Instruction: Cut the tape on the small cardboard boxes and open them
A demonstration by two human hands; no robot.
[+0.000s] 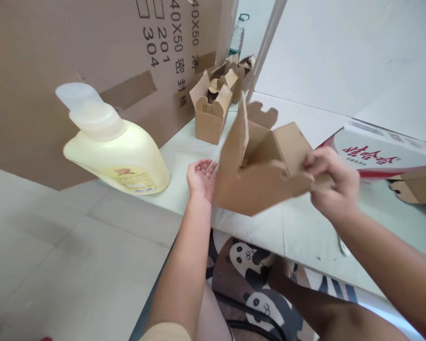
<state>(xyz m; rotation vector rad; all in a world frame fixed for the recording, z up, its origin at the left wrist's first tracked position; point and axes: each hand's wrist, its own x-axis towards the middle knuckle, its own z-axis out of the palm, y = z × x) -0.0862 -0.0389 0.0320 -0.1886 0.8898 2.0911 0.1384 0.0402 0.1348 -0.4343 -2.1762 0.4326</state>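
Observation:
A small brown cardboard box (262,170), half folded with its flaps up, hangs above the white table edge (298,237). My right hand (332,182) pinches the box's right flap, fingers closed on it. My left hand (200,177) is palm up with fingers apart, right beside the box's left side and holding nothing. A pale yellow detergent bottle (115,144) with a translucent cap stands to the left on the table corner.
Two folded small cardboard boxes (213,106) stand further back by a large brown carton (74,71) with black print. A white and red carton (379,154) lies at the right. A clear plastic bottle (237,35) is behind. A panda-print cushion (255,289) is below.

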